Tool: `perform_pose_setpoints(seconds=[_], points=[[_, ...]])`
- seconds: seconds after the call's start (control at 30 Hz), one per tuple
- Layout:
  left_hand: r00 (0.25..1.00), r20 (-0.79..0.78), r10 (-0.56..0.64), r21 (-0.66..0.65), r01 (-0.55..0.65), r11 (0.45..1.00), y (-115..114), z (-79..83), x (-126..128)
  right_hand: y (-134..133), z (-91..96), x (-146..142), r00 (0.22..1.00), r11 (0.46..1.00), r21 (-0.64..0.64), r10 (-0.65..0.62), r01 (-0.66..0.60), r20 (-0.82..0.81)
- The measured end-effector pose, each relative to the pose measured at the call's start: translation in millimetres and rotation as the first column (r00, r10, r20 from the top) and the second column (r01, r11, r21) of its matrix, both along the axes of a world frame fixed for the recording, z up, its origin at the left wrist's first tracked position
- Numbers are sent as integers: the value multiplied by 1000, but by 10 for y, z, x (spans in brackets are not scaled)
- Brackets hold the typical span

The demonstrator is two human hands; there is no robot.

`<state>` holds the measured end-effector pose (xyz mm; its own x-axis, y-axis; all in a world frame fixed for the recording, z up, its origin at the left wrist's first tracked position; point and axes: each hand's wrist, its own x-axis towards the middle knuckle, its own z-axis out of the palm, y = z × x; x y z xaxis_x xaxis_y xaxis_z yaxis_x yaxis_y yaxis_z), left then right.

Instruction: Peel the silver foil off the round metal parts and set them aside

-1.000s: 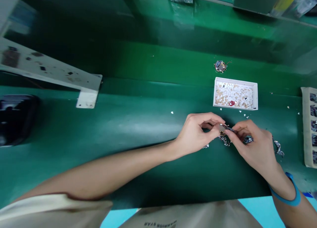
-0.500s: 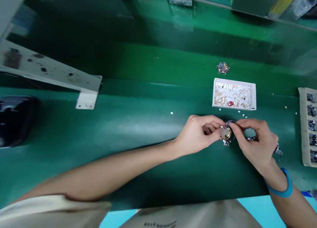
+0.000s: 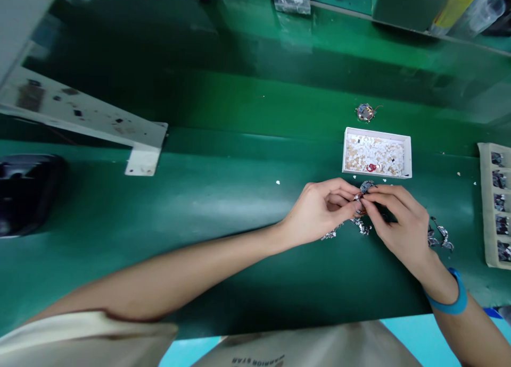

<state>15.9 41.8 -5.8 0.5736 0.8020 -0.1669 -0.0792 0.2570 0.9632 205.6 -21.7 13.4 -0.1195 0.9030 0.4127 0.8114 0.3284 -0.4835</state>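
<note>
My left hand (image 3: 319,210) pinches a small round electronic module (image 3: 367,186) between thumb and fingers. From the other side, my right hand (image 3: 403,218) has its thumb and fingertips closed on the same module. A dark, curved circuit part of it sticks up above the fingertips; the rest is mostly covered by my fingers. Just below the hands lie small silvery-black parts (image 3: 361,226) on the green surface. More dark curved parts (image 3: 440,234) lie beside my right wrist.
Beyond the hands stands a white box (image 3: 375,174) of small white and tan pieces, with something red inside. Behind it lies another round module (image 3: 364,112). A pale compartment tray (image 3: 484,207) holds dark parts at the right. A white metal bracket (image 3: 140,160) stands at left.
The round module has been tilted, so its flat, gold-rimmed face no longer shows. My right hand has shifted slightly left, its fingers closer to the left fingertips.
</note>
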Motion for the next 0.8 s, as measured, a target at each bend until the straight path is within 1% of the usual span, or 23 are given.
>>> perform_pose_setpoints(seconds=[0.1, 0.2, 0.27, 0.33, 0.4, 0.47, 0.5, 0.57, 0.63, 0.8], points=[[1000, 28, 6, -16, -6, 1000, 2, -4, 3, 6, -3, -29, 1000, 1000, -28, 4, -4, -22], [998, 63, 23, -35, -21, 999, 6, -12, 11, -3, 18, -50, 998, 999, 2, 32, -32, -46], [998, 61, 32, -23, -31, 999, 6, -20, 14, -18, 44, -55, 994, 998, -15, 61, -63, -93], [999, 20, 41, 53, -42, 998, -2, -26, 11, -33, 69, -55, 982, 996, -68, 42, -55, -184], [998, -32, 47, 183, -41, 982, -16, -28, 2, -40, 85, -56, 971, 993, -119, -18, -11, -238], [996, -69, 53, 288, -31, 957, -31, -25, -10, -37, 96, -58, 978, 993, -113, -46, 23, -204], [996, -76, 55, 308, -29, 951, -38, -24, -16, -33, 102, -59, 985, 995, -98, -41, 25, -169], [995, -84, 60, 304, -31, 952, -46, -24, -22, -24, 121, -62, 992, 998, -68, -27, 18, -127], [994, -84, 73, 291, -45, 956, -49, -30, -20, -26, 149, -67, 992, 998, -61, -28, 20, -125], [991, -80, 111, 268, -86, 960, -43, -42, -6, -60, 194, -76, 994, 995, -100, 1, -12, -108]])
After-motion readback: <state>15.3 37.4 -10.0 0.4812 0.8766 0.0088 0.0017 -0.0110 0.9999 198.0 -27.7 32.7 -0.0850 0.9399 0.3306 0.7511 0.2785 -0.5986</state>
